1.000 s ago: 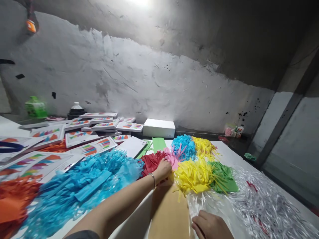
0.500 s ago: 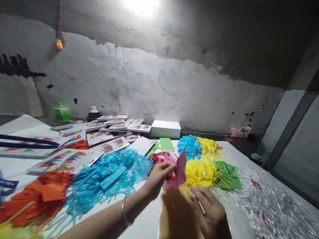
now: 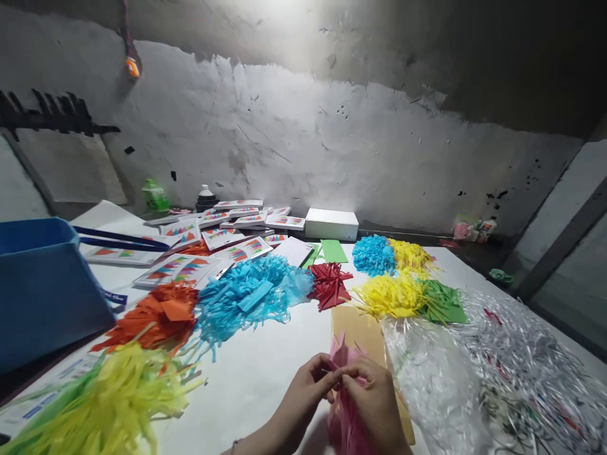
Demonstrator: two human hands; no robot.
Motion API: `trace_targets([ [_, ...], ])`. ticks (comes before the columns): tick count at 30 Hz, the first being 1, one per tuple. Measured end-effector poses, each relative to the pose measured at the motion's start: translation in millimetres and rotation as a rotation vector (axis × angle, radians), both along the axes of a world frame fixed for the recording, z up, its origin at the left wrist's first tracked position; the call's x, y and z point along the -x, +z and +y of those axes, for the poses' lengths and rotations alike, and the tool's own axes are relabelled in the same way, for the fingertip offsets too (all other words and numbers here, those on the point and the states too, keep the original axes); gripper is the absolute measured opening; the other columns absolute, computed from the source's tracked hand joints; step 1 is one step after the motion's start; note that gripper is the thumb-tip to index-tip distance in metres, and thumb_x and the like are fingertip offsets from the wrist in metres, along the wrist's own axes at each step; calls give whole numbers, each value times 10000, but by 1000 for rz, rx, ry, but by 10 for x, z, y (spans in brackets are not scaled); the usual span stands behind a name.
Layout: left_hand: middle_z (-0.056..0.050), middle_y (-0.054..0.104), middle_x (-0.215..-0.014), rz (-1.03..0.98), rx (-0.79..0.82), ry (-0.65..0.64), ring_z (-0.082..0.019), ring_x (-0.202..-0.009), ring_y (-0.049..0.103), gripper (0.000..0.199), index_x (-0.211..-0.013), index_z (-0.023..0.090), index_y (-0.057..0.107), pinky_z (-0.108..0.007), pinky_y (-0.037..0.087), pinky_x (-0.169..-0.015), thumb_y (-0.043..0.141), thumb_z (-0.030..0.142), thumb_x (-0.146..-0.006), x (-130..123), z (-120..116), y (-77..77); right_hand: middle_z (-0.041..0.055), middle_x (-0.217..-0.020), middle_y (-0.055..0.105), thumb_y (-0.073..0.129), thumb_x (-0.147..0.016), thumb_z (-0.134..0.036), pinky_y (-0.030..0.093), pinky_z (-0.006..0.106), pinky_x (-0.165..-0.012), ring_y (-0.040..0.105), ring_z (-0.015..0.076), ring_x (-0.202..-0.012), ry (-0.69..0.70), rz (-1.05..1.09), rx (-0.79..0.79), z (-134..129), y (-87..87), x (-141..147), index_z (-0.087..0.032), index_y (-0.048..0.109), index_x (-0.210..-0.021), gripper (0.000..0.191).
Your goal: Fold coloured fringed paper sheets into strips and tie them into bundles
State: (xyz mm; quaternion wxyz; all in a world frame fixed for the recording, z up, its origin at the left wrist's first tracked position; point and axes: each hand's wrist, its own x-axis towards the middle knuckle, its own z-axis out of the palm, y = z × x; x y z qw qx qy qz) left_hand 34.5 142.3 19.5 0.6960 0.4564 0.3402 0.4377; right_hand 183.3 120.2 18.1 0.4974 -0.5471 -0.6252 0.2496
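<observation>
Pink tissue paper with cut strips is pinched between my two hands, over a tan board on the white table. My left hand grips it from the left, thumb and fingers pressed together. From the right, my right hand holds the same piece, its fingertips meeting those of my left hand. Part of the paper hangs below the hands, partly hidden by them. A dark red paper tassel lies just beyond the board.
Blue, orange and yellow-green tassels lie left; yellow and green ones lie right. Clear plastic and silvery strips cover the right side. A blue bin stands left; printed packs and a white box are behind.
My hands have come together, nearer the table's front edge, with the pink paper between them. My right hand has taken hold of it. The view has shifted, showing the blue bin and red tassel.
</observation>
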Motion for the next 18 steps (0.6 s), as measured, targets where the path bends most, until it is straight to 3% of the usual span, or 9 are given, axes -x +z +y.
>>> trace_targets([
  [4,1,602,-691,5,25,-14,-108,-594,498,495,-796,119,680,-247,405,-606,835,575,-683,28,-49,-33,57,-645,692,653,-866,-437,510,268,-589,666,188,-623,46,46,61,10,-47,16,-158,673,-608,381],
  [6,3,590,-669,10,27,-13,-113,-596,495,489,-772,115,687,-248,397,-604,817,582,-698,40,-59,-39,68,-661,708,622,-890,-506,524,272,-579,677,190,-617,102,35,64,-8,-51,-16,-146,703,-653,438],
  [11,3,595,-673,28,11,-3,-115,-623,477,430,-764,122,717,-239,380,-617,784,547,-747,29,-86,-41,93,-958,742,548,-935,-323,532,359,-805,694,231,-888,51,-96,-72,-151,-78,-93,-207,721,-1106,270],
  [14,-12,636,-728,33,-15,8,-137,-690,510,387,-821,137,747,-243,403,-656,774,520,-771,16,-112,-34,76,-1110,717,563,-884,-234,464,448,-943,640,273,-1043,56,-228,-178,-252,-111,-42,-284,728,-1097,274],
  [18,-35,683,-811,43,-56,18,-178,-798,559,380,-905,152,762,-272,452,-741,768,514,-787,10,-145,-46,90,-1212,686,598,-882,-188,424,484,-987,615,293,-1116,-96,-482,-331,-311,-167,90,-256,668,-1191,323],
])
